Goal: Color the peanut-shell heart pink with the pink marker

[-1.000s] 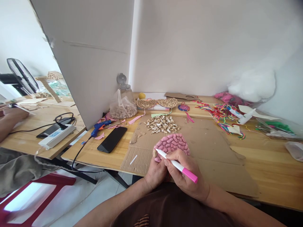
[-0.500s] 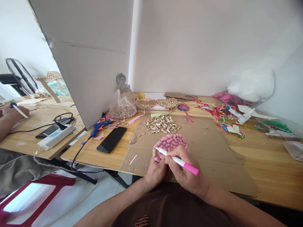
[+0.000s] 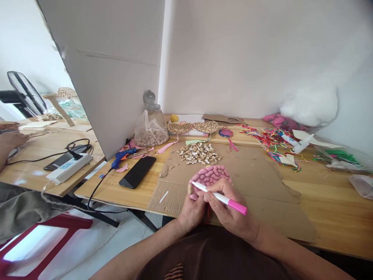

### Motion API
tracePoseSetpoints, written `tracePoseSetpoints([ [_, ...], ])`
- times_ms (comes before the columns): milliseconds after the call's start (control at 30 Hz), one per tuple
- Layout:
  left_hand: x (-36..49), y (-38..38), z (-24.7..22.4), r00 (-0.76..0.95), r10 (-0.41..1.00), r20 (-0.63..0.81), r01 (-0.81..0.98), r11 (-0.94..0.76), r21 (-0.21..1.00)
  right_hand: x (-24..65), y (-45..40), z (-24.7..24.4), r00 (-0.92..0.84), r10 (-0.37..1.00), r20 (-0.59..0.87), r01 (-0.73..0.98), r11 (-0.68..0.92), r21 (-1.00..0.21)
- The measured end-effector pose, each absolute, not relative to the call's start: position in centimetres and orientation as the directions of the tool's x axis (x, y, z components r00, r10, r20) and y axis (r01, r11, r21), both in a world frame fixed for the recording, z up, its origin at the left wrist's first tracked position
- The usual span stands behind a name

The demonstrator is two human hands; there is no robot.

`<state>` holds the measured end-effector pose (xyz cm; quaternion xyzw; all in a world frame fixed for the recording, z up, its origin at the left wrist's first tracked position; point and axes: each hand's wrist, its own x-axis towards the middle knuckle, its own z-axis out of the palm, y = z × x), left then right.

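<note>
A pink peanut-covered piece (image 3: 214, 174) is held up above the cardboard in my left hand (image 3: 192, 212), whose fingers are mostly hidden beneath it. One uncoloured tan peanut (image 3: 190, 189) shows at its left edge. My right hand (image 3: 230, 208) is closed round a white marker (image 3: 214, 194) with a pink end. The marker's tip touches or nearly touches the pink peanuts close to the tan one. Behind the piece, a pile of peanut shells (image 3: 199, 153) lies on the cardboard sheet (image 3: 250, 167).
A black phone (image 3: 137, 172), a blue glue gun (image 3: 122, 156) and a bag of peanuts (image 3: 151, 134) are at the left. Two peanut-covered pieces (image 3: 205, 126) lie at the back, tangled coloured cords (image 3: 271, 138) at the right. A person's hands (image 3: 13, 138) show at far left.
My right hand and the marker's pink end have shifted slightly right and down. At far left, the other person's hands have moved, and the white tool there is no longer visible.
</note>
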<state>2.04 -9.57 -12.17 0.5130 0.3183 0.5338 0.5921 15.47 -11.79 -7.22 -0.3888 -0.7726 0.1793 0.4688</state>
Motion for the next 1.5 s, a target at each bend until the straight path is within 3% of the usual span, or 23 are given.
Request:
tracePoseSetpoints([
  [667,2.5,-9.2,-12.8,0.199,0.965,0.173,-0.379,-0.087,0.921,15.5,-11.6,-7.6,-0.218,0.787,0.577,0.519,0.594,-0.614],
  [1500,2.2,-9.8,-12.4,0.212,0.965,0.154,-0.362,-0.069,0.930,15.6,-12.3,-8.1,-0.292,0.769,0.569,0.471,0.633,-0.614],
])
